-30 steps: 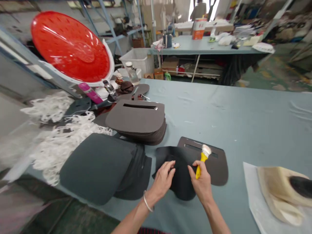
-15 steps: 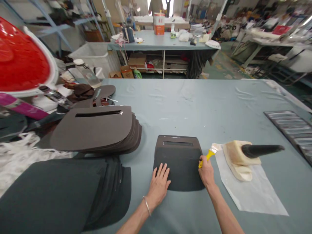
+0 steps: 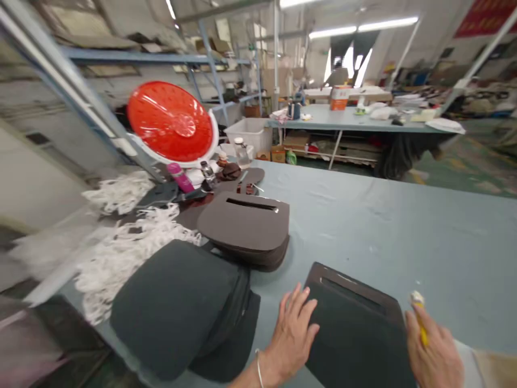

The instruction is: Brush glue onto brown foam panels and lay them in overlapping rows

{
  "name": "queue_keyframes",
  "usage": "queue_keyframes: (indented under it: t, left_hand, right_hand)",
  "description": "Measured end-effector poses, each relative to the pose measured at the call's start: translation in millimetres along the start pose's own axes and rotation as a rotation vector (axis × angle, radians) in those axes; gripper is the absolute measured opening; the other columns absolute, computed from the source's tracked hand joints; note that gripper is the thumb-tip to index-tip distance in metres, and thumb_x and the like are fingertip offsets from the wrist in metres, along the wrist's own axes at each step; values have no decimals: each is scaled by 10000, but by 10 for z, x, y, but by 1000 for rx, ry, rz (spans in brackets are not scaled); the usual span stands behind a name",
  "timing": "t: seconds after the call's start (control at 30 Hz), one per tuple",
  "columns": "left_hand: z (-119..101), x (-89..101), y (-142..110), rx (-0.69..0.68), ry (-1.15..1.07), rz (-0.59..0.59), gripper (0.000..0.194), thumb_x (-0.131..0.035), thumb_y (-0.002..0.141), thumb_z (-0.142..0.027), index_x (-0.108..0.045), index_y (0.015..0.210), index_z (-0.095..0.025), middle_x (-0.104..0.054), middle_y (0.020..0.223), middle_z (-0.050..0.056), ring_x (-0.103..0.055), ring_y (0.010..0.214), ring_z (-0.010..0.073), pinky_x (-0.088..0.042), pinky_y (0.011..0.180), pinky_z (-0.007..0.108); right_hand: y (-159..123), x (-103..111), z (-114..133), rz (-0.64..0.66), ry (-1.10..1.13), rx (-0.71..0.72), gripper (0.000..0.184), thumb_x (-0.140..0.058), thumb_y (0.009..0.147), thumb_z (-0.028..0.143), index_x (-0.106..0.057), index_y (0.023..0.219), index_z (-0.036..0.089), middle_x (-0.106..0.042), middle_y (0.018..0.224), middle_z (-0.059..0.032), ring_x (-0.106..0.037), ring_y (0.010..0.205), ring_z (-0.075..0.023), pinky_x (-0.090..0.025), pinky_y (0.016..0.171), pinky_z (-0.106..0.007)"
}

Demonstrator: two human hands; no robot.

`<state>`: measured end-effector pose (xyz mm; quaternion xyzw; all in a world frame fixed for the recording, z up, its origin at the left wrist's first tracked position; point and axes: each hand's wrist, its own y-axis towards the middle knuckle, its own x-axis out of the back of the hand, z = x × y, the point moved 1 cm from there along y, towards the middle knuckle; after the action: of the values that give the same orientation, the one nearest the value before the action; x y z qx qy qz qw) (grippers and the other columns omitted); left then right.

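A dark panel with a slot near its far edge (image 3: 355, 328) lies flat on the blue-grey tabletop. At its left side is my left hand (image 3: 294, 326), fingers spread, holding nothing; whether the fingertips touch the panel I cannot tell. My right hand (image 3: 436, 345) is wrapped round a small paintbrush (image 3: 421, 322) with a yellow handle, beside the panel's right edge. To the left sits a stack of dark fabric panels (image 3: 177, 307), and behind it a stack of brown slotted panels (image 3: 246, 221).
White tangled strips (image 3: 125, 253) spread along the table's left side. At the back left, a red round lid-like piece (image 3: 173, 124) leans near a pink bottle (image 3: 180, 178) and a clear jar (image 3: 242, 153). A second table (image 3: 363, 125) stands beyond, with a person behind it.
The view has swung left and up. My left hand has lifted its fingers toward the panel's left edge. The brush stays in my right hand, now with its bristles pointing up and away.
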<state>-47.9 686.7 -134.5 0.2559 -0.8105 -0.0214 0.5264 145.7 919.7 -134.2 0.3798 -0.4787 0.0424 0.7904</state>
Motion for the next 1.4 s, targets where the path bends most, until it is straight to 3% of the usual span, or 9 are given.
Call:
queue_keyframes:
  t: [0.17, 0.27, 0.5, 0.63, 0.7, 0.83, 0.97, 1.23, 1.4]
  left_hand:
    - [634, 1041, 269, 179, 178, -391, 349, -410, 898, -214, -474, 1240, -196, -434, 1375, 101, -226, 1379, 242, -288, 1090, 502]
    - [1169, 1404, 331, 252, 286, -464, 378, -422, 901, -261, -454, 1271, -188, -427, 1385, 108, -253, 1368, 252, -284, 1091, 502]
    - [1933, 1450, 168, 233, 322, -401, 419, -401, 911, -348, -450, 1293, -181, -456, 1371, 95, -364, 1307, 250, -331, 1071, 470]
    - [2086, 1477, 87, 210, 239, -387, 457, -437, 889, -397, -460, 1298, -195, -486, 1339, 92, -404, 1267, 271, -362, 1045, 485]
    - [2144, 1528, 69, 184, 198, -388, 485, -440, 887, -407, -431, 1330, -209, -460, 1369, 87, -390, 1276, 270, -378, 1032, 480]
    - [2245, 1588, 59, 153, 127, -391, 492, -406, 900, -426, -418, 1348, -224, -431, 1400, 71, -381, 1281, 260, -386, 1026, 466]
    - [2305, 1580, 69, 161, 93, -384, 487, -400, 899, -442, -420, 1346, -249, -430, 1404, 44, -380, 1278, 254, -390, 1019, 460]
    - [2280, 1647, 96, 118, 107, -341, 444, -403, 908, -354, -422, 1338, -245, -416, 1409, 68, -367, 1284, 263, -374, 1004, 472]
    - [2197, 1669, 114, 101, 123, -323, 415, -404, 909, -319, -450, 1314, -241, -425, 1402, 80, -366, 1286, 272, -344, 1015, 484]
  right_hand:
    - [747, 150, 1374, -38, 412, -46, 523, -448, 814, 602, -629, 1079, 188, -642, 835, -69, -591, 701, -195, -439, 623, -298]
    - [978, 186, 2430, 98, 747, -102, 461, -577, 768, 547, -638, 1047, 186, -605, 687, -21, -534, 551, -139, -404, 509, -247]
    - [912, -316, 4582, 569, 1190, 157, 373, -590, 765, 480, -624, 944, 155, -583, 623, -4, -511, 498, -117, -412, 479, -226]
    - [955, -834, 5273, 711, 1108, 283, 307, -547, 757, 437, -631, 849, 156, -564, 568, 18, -500, 464, -115, -397, 464, -224]
    - [1116, -1049, 5461, 639, 996, 268, 306, -529, 752, 433, -631, 819, 152, -533, 500, 33, -492, 443, -121, -387, 475, -230]
    - [1500, -1316, 5679, 341, 793, 114, 329, -511, 755, 457, -636, 796, 155, -567, 498, 10, -534, 477, -148, -403, 560, -257]
    - [1682, -1394, 5595, 287, 671, 98, 373, -474, 777, 486, -653, 782, 159, -603, 525, -17, -556, 498, -160, -407, 599, -266]
    - [1784, -851, 3904, 44, 250, -298, 355, -430, 746, 398, -644, 617, 145, -587, 490, -61, -550, 540, -201, -365, 593, -289]
    - [1412, -502, 3453, 41, 292, -366, 370, -415, 752, 424, -587, 537, 176, -568, 465, -48, -538, 526, -188, -364, 605, -282]
